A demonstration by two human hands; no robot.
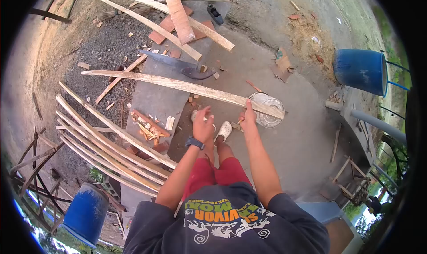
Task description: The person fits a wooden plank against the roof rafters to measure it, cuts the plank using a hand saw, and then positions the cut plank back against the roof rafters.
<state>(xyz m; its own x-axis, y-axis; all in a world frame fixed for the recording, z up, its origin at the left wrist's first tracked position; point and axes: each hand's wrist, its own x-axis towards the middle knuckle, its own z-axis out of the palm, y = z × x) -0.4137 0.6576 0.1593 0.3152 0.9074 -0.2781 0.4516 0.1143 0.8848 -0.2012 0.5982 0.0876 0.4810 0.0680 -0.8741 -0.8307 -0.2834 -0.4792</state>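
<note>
A long, curved wooden strip (178, 84) crosses in front of me, its right end over a round whitish bucket (270, 120). My right hand (249, 117) is closed on the strip near that end, a finger or thumb over its edge. Beside the right fingers shows a short tool with a light wooden handle (240, 120); whether the hand also holds it I cannot tell. My left hand (203, 127), below a dark wristwatch (195, 143), is open just short of the strip, fingers apart. A handsaw (171, 62) lies beyond the strip.
Several curved wooden strips (111, 143) lie at left, near wood scraps (149, 130). More strips (155, 27), a reddish board (178, 16) and a hand plane (214, 15) lie ahead. Blue drums stand at right (360, 71) and lower left (86, 214).
</note>
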